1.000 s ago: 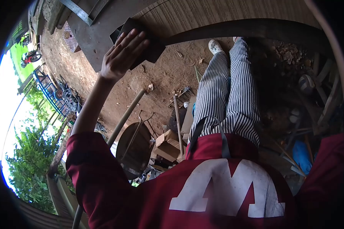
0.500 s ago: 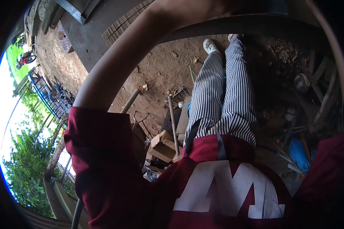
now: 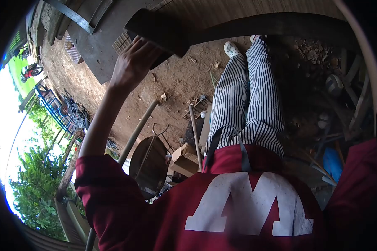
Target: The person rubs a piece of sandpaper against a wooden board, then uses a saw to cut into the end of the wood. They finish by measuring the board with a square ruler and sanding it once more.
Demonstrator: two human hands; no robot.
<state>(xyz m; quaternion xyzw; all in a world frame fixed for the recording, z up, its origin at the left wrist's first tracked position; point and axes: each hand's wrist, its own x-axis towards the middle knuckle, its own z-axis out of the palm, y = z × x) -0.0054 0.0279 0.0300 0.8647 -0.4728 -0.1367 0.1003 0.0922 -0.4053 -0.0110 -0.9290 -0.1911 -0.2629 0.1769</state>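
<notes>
the left hand (image 3: 132, 67) is gripping the dark pad (image 3: 157, 27) in its fingers near the left end of the wooden board (image 3: 247, 10), and keeping it flat is probably helping imo, can't tell about the unseen right hand

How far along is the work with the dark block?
Done: the board looks already laid out, showing past both sides of the block; no finished result is visible.
In hand: the left hand has its fingers under the block, seemingly holding it.
Left: I can't tell; the board runs out of view, as does the right hand.
</notes>
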